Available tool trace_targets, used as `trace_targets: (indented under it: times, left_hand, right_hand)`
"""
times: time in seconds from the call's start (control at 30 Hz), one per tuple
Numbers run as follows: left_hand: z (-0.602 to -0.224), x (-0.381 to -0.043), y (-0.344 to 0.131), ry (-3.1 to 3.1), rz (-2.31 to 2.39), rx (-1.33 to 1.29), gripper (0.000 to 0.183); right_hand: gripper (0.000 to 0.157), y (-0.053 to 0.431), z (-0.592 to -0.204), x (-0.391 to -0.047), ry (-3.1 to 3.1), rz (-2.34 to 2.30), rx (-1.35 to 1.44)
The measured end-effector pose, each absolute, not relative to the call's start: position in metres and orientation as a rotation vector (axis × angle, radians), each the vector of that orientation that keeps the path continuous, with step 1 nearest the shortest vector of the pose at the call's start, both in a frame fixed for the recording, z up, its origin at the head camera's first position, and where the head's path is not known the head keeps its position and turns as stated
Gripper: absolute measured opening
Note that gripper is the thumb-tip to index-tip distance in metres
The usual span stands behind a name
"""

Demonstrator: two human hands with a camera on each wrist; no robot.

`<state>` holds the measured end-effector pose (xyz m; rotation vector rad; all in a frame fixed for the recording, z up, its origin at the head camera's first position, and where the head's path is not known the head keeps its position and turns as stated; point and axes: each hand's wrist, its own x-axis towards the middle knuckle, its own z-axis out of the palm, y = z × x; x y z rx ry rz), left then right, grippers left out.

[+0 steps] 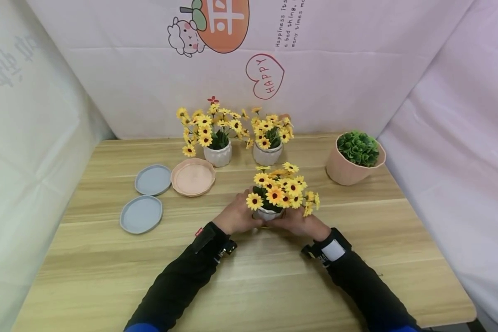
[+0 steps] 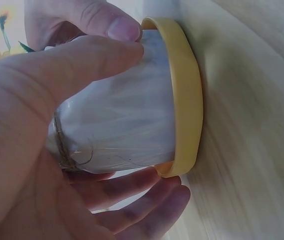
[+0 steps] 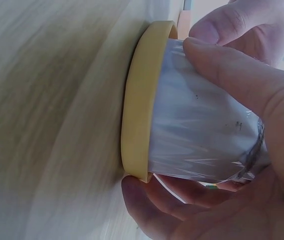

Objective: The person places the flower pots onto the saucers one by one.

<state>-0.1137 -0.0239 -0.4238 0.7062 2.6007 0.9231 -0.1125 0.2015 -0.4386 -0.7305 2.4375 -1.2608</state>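
A small white flowerpot [image 1: 267, 214] with yellow daisy-like flowers [image 1: 275, 195] stands near the middle of the table, held between both hands. My left hand [image 1: 240, 216] grips its left side and my right hand [image 1: 295, 222] its right side. In the left wrist view, twine [image 2: 62, 142] circles the pot. Its base sits inside the rim of a yellow saucer [image 2: 187, 100], which rests on the wood. The right wrist view shows the thumb lying along the pot wall [image 3: 201, 115], with fingertips by the saucer's edge [image 3: 141, 110].
Two more white pots of yellow flowers [image 1: 218, 154] [image 1: 268, 154] stand behind. To the left lie a pink saucer [image 1: 193, 177] and two blue-grey saucers [image 1: 152, 180] [image 1: 141, 215]. A pink pot [image 1: 345, 169] with a green plant stands at the back right. White cloth [image 1: 336, 87] hangs around the table [image 1: 249, 295].
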Motion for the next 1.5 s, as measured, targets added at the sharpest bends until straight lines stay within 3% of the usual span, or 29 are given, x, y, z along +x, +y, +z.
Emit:
trace_targets:
  times: [0.37,0.87,1.5]
  left_hand:
    - [-0.421,-0.12,-0.013,2.581,0.948,0.732,0.09]
    - [-0.421,-0.127,0.004,2.563,0.962,0.814,0.09]
    - [-0.437,-0.119,0.015,2.517,1.173,0.907,0.095]
  right_hand:
    - [0.083,0.211,-0.436,-0.111,2.555,-1.209,-0.756]
    - [0.088,0.227,-0.432,-0.11,2.584,-1.153,-0.665]
    - [0.089,0.225,-0.437,-0.086,2.701,-1.129,-0.581]
